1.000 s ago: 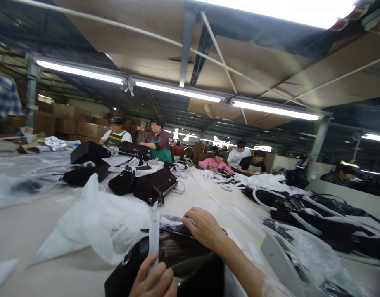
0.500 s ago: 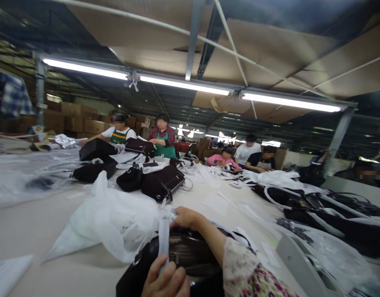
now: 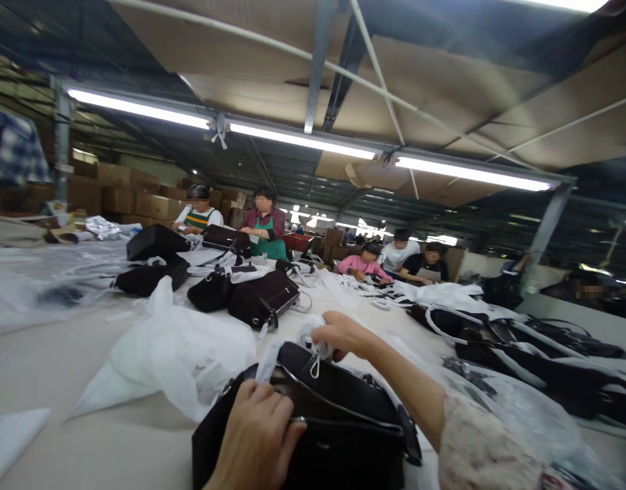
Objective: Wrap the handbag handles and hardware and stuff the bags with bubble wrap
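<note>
On table, black handbag (image 3: pixel 333 415), left hand (image 3: pixel 256 439) gripping

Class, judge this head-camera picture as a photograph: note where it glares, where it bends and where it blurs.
Head view: the long fluorescent tube lights blow out to white glare; wide-angle distortion bows the ceiling beams; the left hand on the black leather handbag is fairly sharp; the clear plastic sheeting at the left edge smears soft.

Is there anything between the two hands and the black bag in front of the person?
Nothing visible. The left hand rests directly on the black bag, and the right hand grips white wrapping at the bag's far top edge.
</note>
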Demonstrator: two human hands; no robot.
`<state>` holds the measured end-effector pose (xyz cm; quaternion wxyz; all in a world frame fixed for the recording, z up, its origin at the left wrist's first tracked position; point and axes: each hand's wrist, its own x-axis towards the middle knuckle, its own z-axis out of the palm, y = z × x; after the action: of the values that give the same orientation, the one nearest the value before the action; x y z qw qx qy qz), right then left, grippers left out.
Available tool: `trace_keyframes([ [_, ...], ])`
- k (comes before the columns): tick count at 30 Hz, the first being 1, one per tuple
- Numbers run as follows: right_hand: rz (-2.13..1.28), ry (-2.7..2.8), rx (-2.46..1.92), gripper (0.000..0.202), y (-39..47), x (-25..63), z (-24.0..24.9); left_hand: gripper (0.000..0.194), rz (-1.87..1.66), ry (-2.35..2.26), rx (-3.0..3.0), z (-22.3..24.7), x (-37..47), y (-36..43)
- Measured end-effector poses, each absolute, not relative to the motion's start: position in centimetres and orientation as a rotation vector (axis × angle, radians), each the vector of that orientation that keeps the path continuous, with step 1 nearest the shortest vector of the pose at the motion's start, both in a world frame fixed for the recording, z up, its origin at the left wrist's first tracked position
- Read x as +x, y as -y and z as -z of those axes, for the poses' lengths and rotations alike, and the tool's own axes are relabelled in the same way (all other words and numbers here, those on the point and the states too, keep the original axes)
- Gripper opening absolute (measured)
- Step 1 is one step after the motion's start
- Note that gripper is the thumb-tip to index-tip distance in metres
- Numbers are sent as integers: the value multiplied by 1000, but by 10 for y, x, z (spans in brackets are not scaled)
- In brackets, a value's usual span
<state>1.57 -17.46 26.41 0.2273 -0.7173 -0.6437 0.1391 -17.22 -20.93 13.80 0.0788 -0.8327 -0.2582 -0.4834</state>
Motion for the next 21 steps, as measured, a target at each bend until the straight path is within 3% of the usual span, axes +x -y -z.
trace_keyframes([
  [2,-357,1721,-1864,9,176,11,-271,25,1286,867,-2548,-156,-175,206],
  [6,-279,1572,-1579,36,196,-4,-274,21,1069,925,-2535,-161,-186,196],
  [8,-539,1478,-1366,46,211,-8,-266,22,1032,887,-2502,-147,-194,191],
  [11,-1181,1317,-1016,56,228,-10,-239,3,1208,726,-2391,-125,-203,188],
  [14,-1520,1251,-908,60,233,-14,-207,24,1462,597,-2314,-115,-207,191],
  [16,-1523,1219,-867,59,229,-15,-193,33,1571,517,-2287,-115,-209,195],
  [21,-1243,1487,-856,48,212,1,-195,31,1631,406,-2274,-119,-216,203],
])
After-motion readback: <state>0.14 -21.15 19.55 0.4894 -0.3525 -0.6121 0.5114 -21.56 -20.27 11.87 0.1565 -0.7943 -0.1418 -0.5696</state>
